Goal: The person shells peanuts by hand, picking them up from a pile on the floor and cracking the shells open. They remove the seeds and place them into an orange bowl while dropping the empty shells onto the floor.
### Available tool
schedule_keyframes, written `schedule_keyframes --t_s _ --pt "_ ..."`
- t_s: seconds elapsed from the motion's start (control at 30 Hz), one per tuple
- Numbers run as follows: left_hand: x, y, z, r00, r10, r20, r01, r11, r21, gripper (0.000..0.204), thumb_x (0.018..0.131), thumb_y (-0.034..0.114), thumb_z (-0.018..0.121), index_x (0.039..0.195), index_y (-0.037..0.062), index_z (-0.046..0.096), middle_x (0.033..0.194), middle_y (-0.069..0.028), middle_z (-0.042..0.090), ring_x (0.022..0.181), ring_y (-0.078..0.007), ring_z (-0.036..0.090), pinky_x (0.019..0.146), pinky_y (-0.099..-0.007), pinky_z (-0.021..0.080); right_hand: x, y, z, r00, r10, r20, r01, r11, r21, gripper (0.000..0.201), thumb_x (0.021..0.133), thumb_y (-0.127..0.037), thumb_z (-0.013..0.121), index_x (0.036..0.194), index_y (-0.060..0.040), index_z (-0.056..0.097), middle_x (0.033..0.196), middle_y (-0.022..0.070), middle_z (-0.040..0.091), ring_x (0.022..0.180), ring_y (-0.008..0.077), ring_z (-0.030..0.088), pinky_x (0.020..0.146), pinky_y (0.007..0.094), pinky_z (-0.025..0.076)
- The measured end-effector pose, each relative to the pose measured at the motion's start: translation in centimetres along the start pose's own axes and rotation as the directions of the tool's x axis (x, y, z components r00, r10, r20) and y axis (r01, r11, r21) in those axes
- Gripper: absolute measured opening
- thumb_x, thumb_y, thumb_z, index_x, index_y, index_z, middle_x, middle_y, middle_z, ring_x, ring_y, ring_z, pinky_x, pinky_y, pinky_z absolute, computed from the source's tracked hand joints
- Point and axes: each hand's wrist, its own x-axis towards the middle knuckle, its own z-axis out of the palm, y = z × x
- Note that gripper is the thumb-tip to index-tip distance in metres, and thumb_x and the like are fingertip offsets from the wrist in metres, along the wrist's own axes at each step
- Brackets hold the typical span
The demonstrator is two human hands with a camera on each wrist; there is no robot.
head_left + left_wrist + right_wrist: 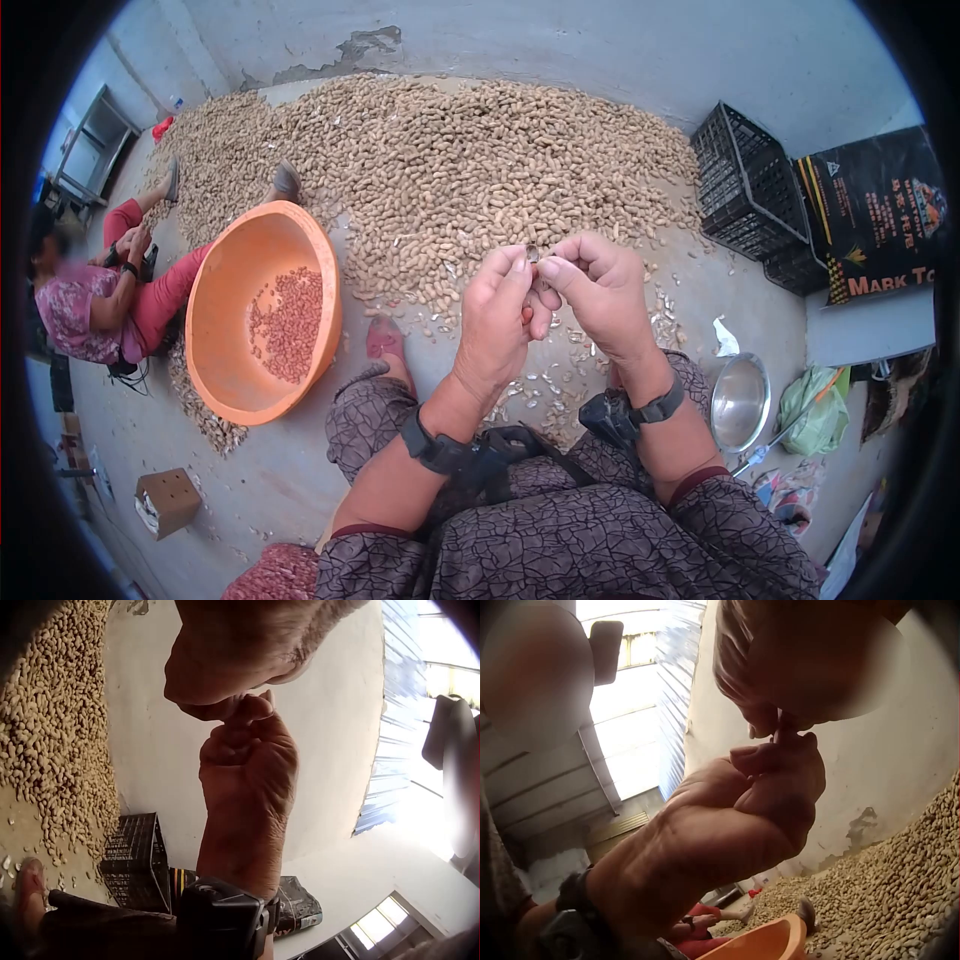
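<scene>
We see our left hand (497, 305) and right hand (598, 290) meeting fingertip to fingertip, both pinching one small tan peanut pod (532, 254) held between them above the lap, equally near each grip, its long axis unclear.

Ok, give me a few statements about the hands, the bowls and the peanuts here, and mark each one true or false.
1. Both hands, left hand and right hand, pinch one peanut between them. True.
2. The orange basin is filled to the rim. False: shelled kernels cover only part of its bottom.
3. The steel bowl lies on the person's right. True.
4. The black crates stand on top of the peanut heap. False: they stand beside it, by the wall.
</scene>
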Motion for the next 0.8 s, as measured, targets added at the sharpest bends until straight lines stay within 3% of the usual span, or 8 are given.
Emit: schedule_keyframes --t_s 0.1,0.17,0.37,0.53,0.63,0.7,0.73,0.8 --pt "0.2 0.0 -0.5 0.998 -0.065 0.015 0.065 0.998 -0.02 0.022 0.091 0.021 0.039 0.086 0.0023 0.048 0.065 -0.0046 0.051 0.044 -0.0065 0.042 0.037 -0.0176 0.029 -0.2 0.7 -0.2 0.989 -0.147 0.032 0.15 0.975 -0.162 0.01 0.08 -0.003 0.058 0.073 0.0035 0.054 0.061 0.0059 0.057 0.05 0.0086 0.056 0.042 0.0214 0.043" --pt "0.2 0.2 -0.9 0.995 -0.096 0.016 0.097 0.994 -0.042 0.023 0.091 0.022 0.038 0.083 0.0029 0.049 0.065 -0.0045 0.051 0.044 -0.0065 0.042 0.037 -0.0176 0.028 -0.3 0.6 -0.8 0.916 -0.341 0.21 0.398 0.717 -0.573 0.001 0.079 0.002 0.056 0.079 0.0023 0.055 0.063 0.0044 0.059 0.054 0.0108 0.059 0.048 0.0195 0.045" --pt "-0.1 0.9 -0.5 0.992 -0.117 0.048 0.116 0.993 0.023 0.021 0.09 0.019 0.043 0.082 0.0018 0.053 0.065 -0.0032 0.053 0.046 -0.0055 0.043 0.04 -0.0164 0.031 -0.1 1.0 -1.0 0.966 -0.256 0.032 0.251 0.902 -0.352 0.01 0.078 -0.004 0.06 0.072 -0.0001 0.054 0.061 0.0015 0.057 0.054 0.0049 0.055 0.045 0.0189 0.041" --pt "-0.2 1.2 -0.7 0.997 -0.037 0.071 0.016 0.963 0.268 0.016 0.086 0.012 0.048 0.084 -0.0008 0.057 0.066 -0.003 0.055 0.048 -0.0037 0.043 0.041 -0.0164 0.032 -0.5 0.0 0.0 0.992 -0.121 -0.026 0.107 0.945 -0.308 0.009 0.078 -0.002 0.056 0.086 0.0022 0.052 0.06 0.0005 0.055 0.056 0.0037 0.053 0.049 0.0177 0.041" --pt "-0.3 1.7 -0.5 0.999 -0.024 0.039 0.004 0.894 0.448 0.013 0.083 0.008 0.05 0.085 -0.0007 0.059 0.065 -0.0027 0.056 0.047 -0.0036 0.043 0.041 -0.0164 0.032 -0.7 0.1 -0.4 0.988 -0.154 0.02 0.149 0.903 -0.402 0.012 0.078 0.0 0.054 0.089 0.0039 0.052 0.06 0.0006 0.054 0.057 0.0048 0.054 0.049 0.0184 0.042" --pt "-0.3 1.7 -1.0 0.98 0.106 0.168 -0.196 0.648 0.736 0.014 0.079 0.004 0.048 0.085 -0.0007 0.06 0.064 -0.0022 0.055 0.047 -0.004 0.044 0.041 -0.0173 0.033 -0.7 0.3 -0.5 0.988 -0.145 0.043 0.15 0.895 -0.42 0.013 0.077 0.0 0.053 0.089 0.0047 0.054 0.062 0.002 0.057 0.055 0.0051 0.053 0.048 0.0187 0.041" --pt "-0.2 1.7 -1.2 0.981 0.103 0.163 -0.19 0.654 0.732 0.014 0.079 0.004 0.048 0.085 -0.0007 0.06 0.064 -0.0022 0.055 0.047 -0.004 0.044 0.041 -0.0173 0.033 -0.7 0.4 -0.3 0.982 -0.174 0.069 0.187 0.894 -0.407 0.012 0.077 -0.001 0.053 0.087 0.0042 0.055 0.063 0.0026 0.058 0.054 0.0047 0.052 0.047 0.019 0.04" --pt "0.0 1.6 -1.7 0.994 -0.06 0.087 0.013 0.885 0.466 0.017 0.075 0.001 0.048 0.085 -0.001 0.061 0.064 -0.0017 0.055 0.047 -0.0045 0.043 0.041 -0.0184 0.033 -1.2 0.4 -0.2 0.967 -0.239 0.092 0.254 0.852 -0.458 0.009 0.075 0.0 0.053 0.082 0.0031 0.057 0.065 0.0037 0.061 0.051 0.0042 0.049 0.046 0.0201 0.039"
